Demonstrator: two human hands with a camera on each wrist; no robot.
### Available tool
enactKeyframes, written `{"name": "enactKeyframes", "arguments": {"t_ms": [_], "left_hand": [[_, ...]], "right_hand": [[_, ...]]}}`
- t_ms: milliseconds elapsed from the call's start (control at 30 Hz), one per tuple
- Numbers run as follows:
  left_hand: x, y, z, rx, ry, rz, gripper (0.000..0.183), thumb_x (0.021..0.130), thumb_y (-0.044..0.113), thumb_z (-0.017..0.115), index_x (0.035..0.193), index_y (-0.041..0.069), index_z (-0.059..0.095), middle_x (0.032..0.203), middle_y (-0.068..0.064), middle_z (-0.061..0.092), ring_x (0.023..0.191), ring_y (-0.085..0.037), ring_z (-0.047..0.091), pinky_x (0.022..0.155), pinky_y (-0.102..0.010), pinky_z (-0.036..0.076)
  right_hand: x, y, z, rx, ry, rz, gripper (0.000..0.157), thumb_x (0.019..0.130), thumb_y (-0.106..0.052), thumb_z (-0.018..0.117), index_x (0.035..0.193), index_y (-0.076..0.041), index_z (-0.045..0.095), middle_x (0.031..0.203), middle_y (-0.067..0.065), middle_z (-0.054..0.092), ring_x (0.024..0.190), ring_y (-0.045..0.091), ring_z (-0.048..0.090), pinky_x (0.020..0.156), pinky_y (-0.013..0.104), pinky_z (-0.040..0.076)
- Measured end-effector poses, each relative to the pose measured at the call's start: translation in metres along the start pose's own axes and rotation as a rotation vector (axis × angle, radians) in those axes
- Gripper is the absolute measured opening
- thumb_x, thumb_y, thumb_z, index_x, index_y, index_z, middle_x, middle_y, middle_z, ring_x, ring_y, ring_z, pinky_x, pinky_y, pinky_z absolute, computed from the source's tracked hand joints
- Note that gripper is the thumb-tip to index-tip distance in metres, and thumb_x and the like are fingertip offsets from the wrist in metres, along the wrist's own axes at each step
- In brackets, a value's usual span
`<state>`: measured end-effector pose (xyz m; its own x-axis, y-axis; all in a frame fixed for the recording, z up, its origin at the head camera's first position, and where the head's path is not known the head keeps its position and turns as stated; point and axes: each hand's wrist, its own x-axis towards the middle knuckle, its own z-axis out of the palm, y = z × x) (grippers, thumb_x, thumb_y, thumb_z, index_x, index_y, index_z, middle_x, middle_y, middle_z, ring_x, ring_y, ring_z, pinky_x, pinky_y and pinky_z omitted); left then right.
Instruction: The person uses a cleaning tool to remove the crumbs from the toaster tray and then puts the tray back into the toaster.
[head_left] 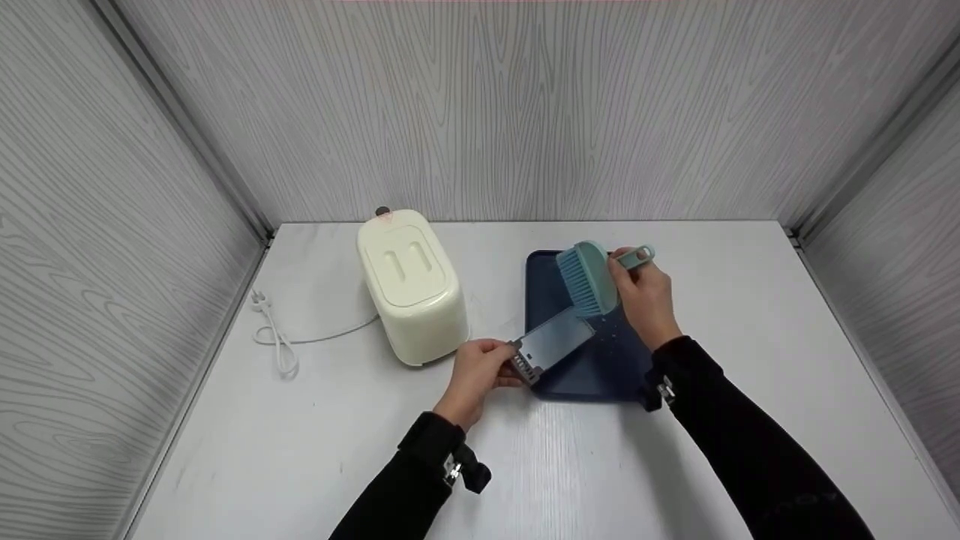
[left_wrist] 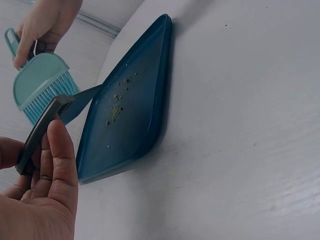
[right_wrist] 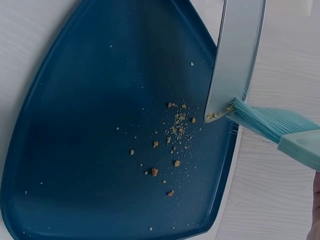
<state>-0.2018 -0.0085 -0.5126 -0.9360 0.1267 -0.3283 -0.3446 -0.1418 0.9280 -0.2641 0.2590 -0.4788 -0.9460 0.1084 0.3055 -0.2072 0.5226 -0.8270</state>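
Note:
My left hand (head_left: 476,375) pinches the grey end of a flat metal crumb tray (head_left: 559,341). The tray is held above the left part of a dark blue serving tray (head_left: 611,371), its far end tilted down. My right hand (head_left: 649,301) grips the handle of a light teal brush (head_left: 598,279). In the right wrist view the bristles (right_wrist: 260,120) touch the crumb tray's far end, where a few crumbs sit along the rim. Scattered brown and yellowish crumbs (right_wrist: 176,131) lie on the blue tray below.
A cream toaster (head_left: 412,285) with a two-ridged lid stands left of the blue tray. Its white cord (head_left: 330,339) runs left to a bundled plug (head_left: 279,341) on the white table (head_left: 300,450). Wood-grain panels (head_left: 517,112) enclose the back and sides.

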Motion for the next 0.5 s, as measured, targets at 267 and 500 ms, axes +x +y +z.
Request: {"name": "enactKeyframes", "arguments": {"t_ms": [267, 500], "left_hand": [[0.0009, 0.0004, -0.0012, -0.001, -0.001, -0.006, 0.02, 0.093, 0.005, 0.063, 0.106, -0.01, 0.068, 0.086, -0.016, 0.073, 0.067, -0.018, 0.071, 0.066, -0.032, 0.064], [0.0027, -0.0014, -0.0028, 0.004, -0.007, 0.001, 0.018, 0.094, 0.005, 0.062, 0.103, -0.009, 0.069, 0.086, -0.016, 0.073, 0.067, -0.018, 0.071, 0.068, -0.034, 0.064]], "right_hand": [[-0.0036, 0.007, -0.0063, -0.063, -0.04, 0.012, 0.037, 0.11, -0.035, 0.051, 0.13, -0.006, 0.062, 0.116, 0.016, 0.07, 0.106, 0.028, 0.068, 0.083, 0.041, 0.054], [-0.0069, 0.0079, -0.0104, -0.082, -0.072, 0.001, 0.033, 0.11, -0.034, 0.051, 0.129, -0.008, 0.061, 0.114, 0.014, 0.071, 0.099, 0.023, 0.067, 0.079, 0.033, 0.049]]}}
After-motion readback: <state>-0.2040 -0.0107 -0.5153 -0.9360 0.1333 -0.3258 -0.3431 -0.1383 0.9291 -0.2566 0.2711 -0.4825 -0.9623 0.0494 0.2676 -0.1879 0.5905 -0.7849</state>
